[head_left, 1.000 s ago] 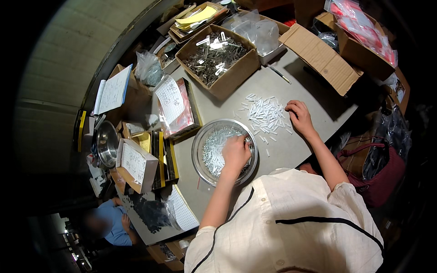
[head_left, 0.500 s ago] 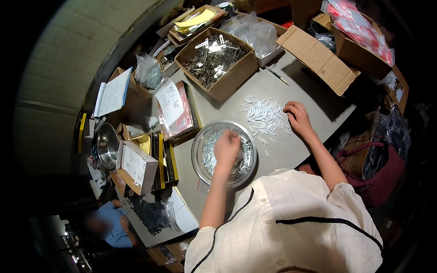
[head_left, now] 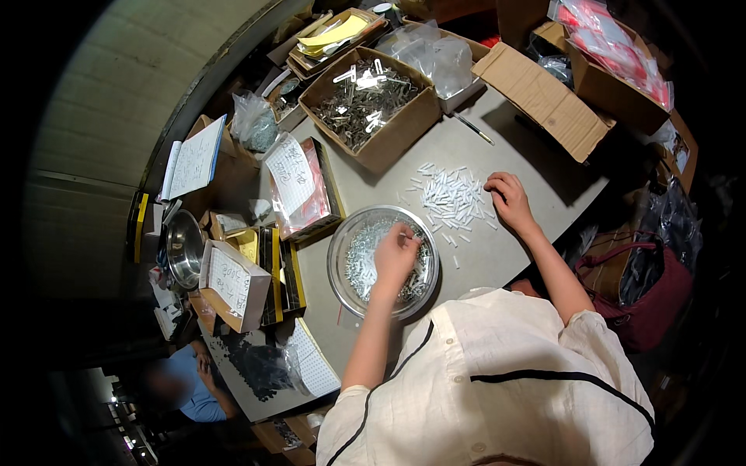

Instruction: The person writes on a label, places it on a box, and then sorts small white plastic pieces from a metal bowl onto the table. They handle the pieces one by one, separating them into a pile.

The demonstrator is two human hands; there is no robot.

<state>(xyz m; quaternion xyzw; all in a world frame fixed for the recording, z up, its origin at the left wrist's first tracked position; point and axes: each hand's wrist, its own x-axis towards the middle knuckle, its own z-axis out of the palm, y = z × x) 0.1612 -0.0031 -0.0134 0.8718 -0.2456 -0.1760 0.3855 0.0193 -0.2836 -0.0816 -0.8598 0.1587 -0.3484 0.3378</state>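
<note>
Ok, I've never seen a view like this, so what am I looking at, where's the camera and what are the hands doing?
This is one wide fisheye picture from a camera on a person's head, looking down; straight edges bend near the rim. There is no machine, only two bare hands. The left hand reaches into a round metal bowl of small silvery parts. The right hand rests on the grey table beside a pile of small white pieces. Whether either hand grips anything is too small to tell. Behind stands a cardboard box of metal parts.
</note>
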